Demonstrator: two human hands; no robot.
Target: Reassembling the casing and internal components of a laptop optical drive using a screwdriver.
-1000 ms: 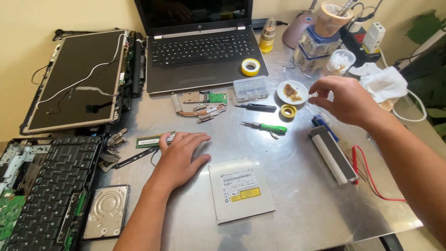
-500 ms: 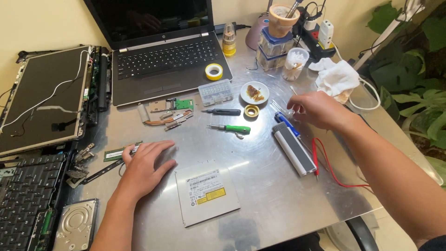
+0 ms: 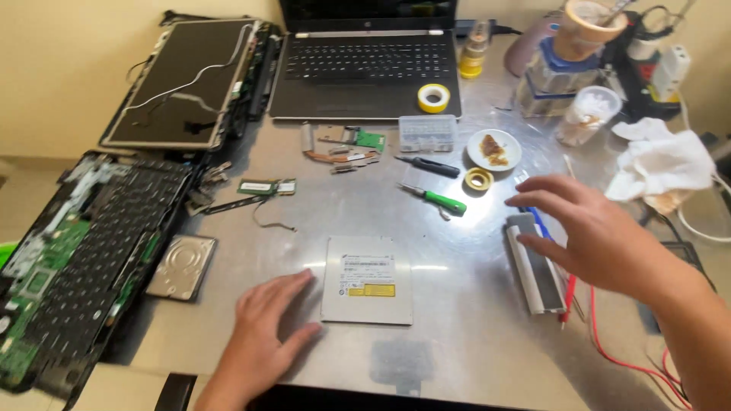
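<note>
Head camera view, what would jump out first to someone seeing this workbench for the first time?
Probably the silver optical drive lying flat at the middle of the metal table, with the left hand resting palm-down just beside it. Next, the right hand hovering open over a long silver bar-shaped part at the right. Then the stripped laptop keyboard chassis and detached screen panel along the left edge, behind which an intact open laptop stands.

A shiny metal table (image 3: 472,335) fills most of the view, with a bright patch of light reflecting near its middle. Behind it rises a plain cream wall (image 3: 68,68). At the lower left, beyond the table's edge, a pale floor (image 3: 19,190) shows.
</note>
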